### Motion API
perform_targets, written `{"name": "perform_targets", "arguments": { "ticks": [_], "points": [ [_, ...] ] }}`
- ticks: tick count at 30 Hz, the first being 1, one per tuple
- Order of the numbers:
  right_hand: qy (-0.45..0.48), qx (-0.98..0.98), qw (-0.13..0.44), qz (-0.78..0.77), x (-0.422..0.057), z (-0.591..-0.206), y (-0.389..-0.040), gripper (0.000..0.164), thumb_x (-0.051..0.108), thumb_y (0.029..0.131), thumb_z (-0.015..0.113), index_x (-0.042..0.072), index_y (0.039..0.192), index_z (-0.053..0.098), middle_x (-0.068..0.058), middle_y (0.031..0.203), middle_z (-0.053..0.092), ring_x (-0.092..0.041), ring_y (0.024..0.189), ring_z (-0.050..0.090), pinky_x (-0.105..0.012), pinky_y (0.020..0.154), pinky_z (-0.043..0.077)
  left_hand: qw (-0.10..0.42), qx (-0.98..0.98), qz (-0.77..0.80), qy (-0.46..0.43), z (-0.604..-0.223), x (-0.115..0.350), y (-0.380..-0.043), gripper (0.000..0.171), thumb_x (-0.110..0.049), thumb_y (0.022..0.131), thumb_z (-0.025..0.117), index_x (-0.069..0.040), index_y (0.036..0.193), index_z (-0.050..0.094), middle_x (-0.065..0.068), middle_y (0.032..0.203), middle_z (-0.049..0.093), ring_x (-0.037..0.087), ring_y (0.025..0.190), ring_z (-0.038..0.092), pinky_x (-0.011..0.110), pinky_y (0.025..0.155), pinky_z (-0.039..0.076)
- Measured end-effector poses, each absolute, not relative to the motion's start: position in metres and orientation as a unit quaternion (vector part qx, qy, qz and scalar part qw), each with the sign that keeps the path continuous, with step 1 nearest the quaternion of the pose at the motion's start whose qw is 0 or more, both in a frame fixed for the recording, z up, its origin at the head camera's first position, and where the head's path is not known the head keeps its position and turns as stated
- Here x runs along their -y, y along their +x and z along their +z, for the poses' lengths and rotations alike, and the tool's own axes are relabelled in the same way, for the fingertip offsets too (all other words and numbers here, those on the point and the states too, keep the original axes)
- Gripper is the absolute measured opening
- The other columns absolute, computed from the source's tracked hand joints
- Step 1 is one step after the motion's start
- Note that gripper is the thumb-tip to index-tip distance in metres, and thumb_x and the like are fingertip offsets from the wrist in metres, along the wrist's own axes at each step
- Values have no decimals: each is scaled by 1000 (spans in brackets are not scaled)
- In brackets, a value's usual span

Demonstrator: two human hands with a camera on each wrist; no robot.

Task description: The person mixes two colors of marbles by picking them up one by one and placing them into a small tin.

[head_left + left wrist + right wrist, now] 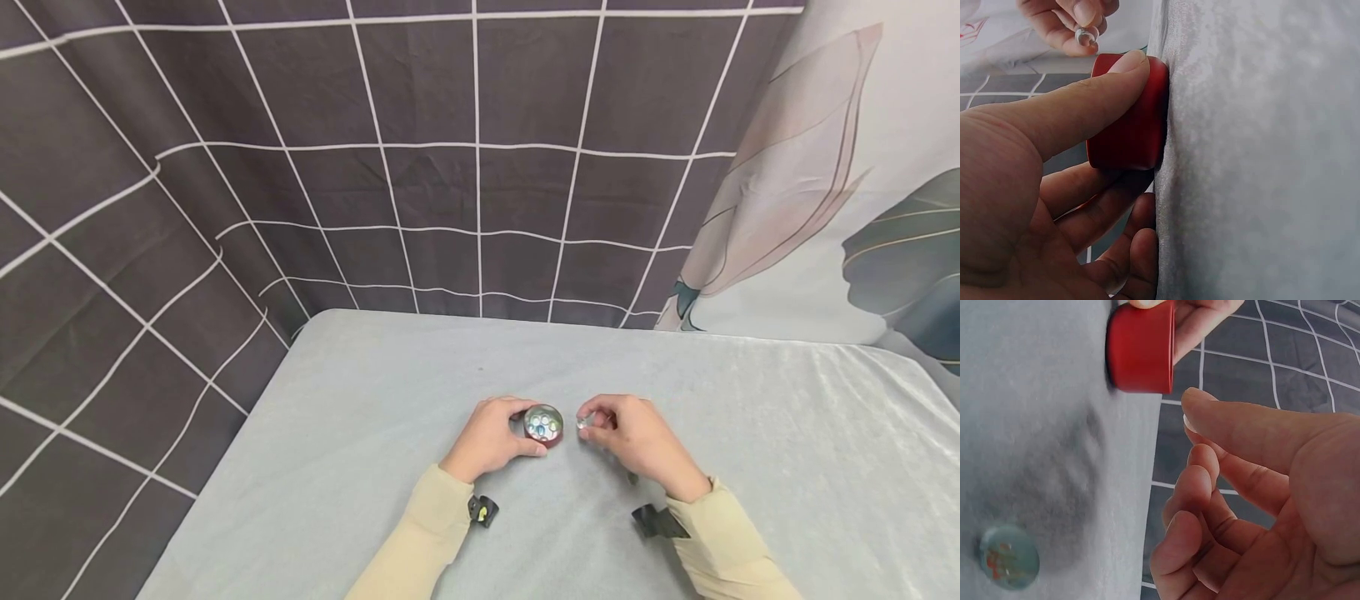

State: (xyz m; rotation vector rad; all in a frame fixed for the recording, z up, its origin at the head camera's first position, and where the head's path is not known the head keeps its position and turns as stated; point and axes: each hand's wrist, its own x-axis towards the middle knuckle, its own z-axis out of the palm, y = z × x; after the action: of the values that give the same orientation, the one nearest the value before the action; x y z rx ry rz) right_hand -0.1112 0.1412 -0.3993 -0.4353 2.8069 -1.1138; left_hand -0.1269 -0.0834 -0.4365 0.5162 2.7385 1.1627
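Observation:
A small round red tin (1125,134) stands on the pale cloth, and several shiny glass marbles (542,423) show inside it in the head view. My left hand (491,440) grips the tin's sides between thumb and fingers. To the right of the tin and apart from it, my right hand (633,433) pinches a small clear glass marble (1087,36) between thumb and forefinger. In the right wrist view the fingertips mostly hide this marble. Another glass marble (1010,557), greenish with orange inside, lies on the cloth below the right hand.
The table (360,400) is covered with light grey-blue velvety cloth. Dark curtain (427,192) with a white grid hangs behind and at the left, and a leaf-patterned curtain (810,208) at the right. Each wrist bears a black camera mount (483,510).

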Motion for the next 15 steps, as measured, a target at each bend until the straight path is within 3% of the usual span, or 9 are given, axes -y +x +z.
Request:
{"name": "perform_targets", "arguments": {
  "ticks": [15],
  "points": [
    [-157, -914, 42, -372, -130, -401, -113, 11, 7, 85, 78, 9, 95, 74, 6, 69, 56, -9, 60, 48, -24, 52, 42, 59, -903, 388, 173, -436, 83, -127, 56, -25, 71, 93, -14, 123, 73, -1, 121, 72, 19, 118, 63, 34, 104, 47]
  ]
}}
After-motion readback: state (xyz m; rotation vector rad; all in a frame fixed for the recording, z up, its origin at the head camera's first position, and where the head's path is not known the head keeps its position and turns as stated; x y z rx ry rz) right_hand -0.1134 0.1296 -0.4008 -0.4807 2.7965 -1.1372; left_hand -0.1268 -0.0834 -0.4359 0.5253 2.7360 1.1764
